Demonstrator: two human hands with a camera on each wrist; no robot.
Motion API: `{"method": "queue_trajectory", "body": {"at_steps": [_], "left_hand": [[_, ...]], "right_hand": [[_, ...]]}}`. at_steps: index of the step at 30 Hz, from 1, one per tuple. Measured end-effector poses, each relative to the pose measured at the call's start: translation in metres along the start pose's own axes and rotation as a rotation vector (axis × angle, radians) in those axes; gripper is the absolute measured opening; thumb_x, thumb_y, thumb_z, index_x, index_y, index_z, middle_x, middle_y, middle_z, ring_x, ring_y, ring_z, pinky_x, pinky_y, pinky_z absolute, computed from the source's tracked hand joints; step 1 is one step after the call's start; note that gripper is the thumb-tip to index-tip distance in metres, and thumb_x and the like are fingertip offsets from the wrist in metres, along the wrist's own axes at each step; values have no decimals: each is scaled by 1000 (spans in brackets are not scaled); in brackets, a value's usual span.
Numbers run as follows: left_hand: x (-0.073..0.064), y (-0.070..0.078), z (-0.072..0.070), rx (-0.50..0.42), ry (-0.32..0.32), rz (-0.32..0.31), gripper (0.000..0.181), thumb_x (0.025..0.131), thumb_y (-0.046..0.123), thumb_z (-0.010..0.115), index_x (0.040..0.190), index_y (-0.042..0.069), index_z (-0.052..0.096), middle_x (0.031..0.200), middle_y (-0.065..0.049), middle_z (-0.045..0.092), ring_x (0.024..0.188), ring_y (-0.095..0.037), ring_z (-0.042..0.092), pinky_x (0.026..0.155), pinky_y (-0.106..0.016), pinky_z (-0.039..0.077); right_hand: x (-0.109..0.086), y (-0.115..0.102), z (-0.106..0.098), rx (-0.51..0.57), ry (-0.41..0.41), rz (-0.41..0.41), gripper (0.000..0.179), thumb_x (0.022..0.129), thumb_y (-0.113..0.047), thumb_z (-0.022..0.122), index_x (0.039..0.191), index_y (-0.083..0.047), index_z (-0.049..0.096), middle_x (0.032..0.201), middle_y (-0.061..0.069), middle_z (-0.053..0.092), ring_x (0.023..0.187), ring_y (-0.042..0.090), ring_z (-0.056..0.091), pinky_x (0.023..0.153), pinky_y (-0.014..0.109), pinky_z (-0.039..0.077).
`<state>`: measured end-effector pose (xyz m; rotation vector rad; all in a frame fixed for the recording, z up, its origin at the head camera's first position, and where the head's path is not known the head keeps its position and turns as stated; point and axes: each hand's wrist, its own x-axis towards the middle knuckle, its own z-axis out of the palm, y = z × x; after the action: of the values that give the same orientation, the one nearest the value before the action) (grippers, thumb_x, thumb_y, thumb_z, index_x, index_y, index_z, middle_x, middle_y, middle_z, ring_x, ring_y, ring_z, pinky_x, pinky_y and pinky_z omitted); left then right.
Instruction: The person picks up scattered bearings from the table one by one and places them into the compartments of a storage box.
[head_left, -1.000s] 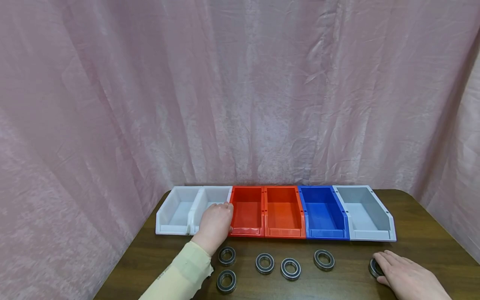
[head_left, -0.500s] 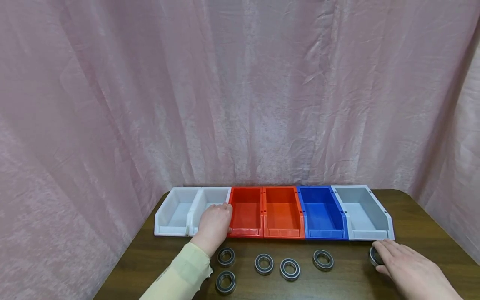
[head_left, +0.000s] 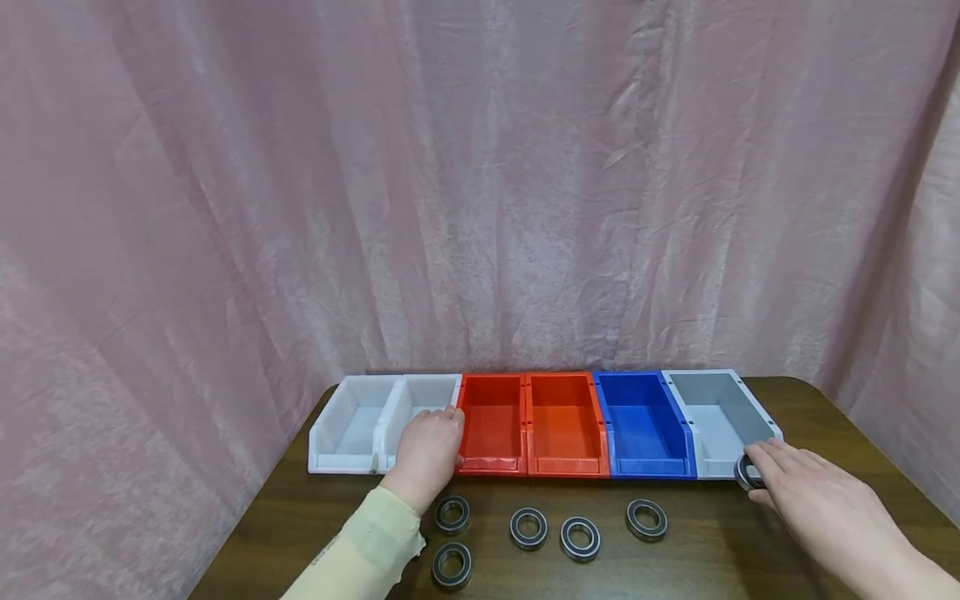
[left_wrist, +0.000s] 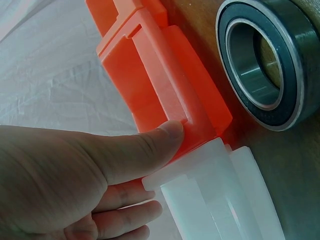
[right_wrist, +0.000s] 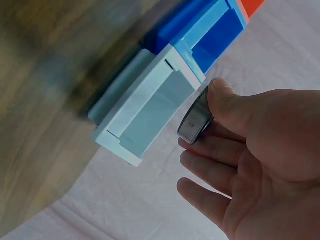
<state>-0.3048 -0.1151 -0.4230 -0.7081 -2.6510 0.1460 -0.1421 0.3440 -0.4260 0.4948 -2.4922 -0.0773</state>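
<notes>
Head view: one bearing [head_left: 742,473] is off the worktop [head_left: 697,546], pinched between thumb and fingers in the grip of the right hand [head_left: 813,492], at the front right corner of the gray bin [head_left: 712,471]; contact is unclear. It is lifted, not yet released. Five other bearings [head_left: 528,543] lie untouched in front of the row, so the work looks early. The left hand [head_left: 429,446] rests where a white bin [head_left: 433,392] meets the red bin [head_left: 495,463], thumb on the red edge; with fingers partly hidden, whether its grip is closed cannot be told. Behind hangs a pink curtain [head_left: 480,183].
</notes>
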Motion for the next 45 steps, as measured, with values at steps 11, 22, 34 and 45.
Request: {"method": "queue_trajectory", "body": {"at_steps": [11, 22, 34, 45], "left_hand": [[-1, 2, 1, 6, 17, 20, 51, 75, 27, 104, 108, 1, 76, 94, -12, 77, 77, -26, 72, 80, -39, 63], [-2, 1, 2, -4, 20, 16, 52, 72, 28, 106, 105, 2, 76, 95, -13, 78, 76, -26, 72, 80, -40, 64], [-1, 1, 2, 5, 16, 5, 53, 71, 29, 106, 105, 2, 75, 93, -12, 76, 75, -26, 71, 77, -39, 64], [0, 0, 1, 4, 19, 12, 53, 73, 28, 106, 107, 2, 75, 96, -13, 77, 77, -26, 72, 79, -40, 64]], "right_hand": [[14, 6, 5, -26, 5, 33, 42, 76, -14, 90, 100, -6, 56, 104, 14, 70, 106, 44, 71, 91, 62, 59], [32, 12, 19, -28, 16, 26, 36, 81, -12, 88, 95, -6, 55, 100, 13, 69, 103, 41, 71, 88, 58, 59], [45, 18, 31, -30, 10, 1, 38, 81, -9, 89, 91, -4, 53, 92, 11, 65, 95, 39, 70, 88, 54, 59], [58, 24, 38, -43, -119, 39, 36, 86, -5, 90, 94, 1, 57, 84, 9, 58, 87, 34, 64, 86, 53, 59]]}}
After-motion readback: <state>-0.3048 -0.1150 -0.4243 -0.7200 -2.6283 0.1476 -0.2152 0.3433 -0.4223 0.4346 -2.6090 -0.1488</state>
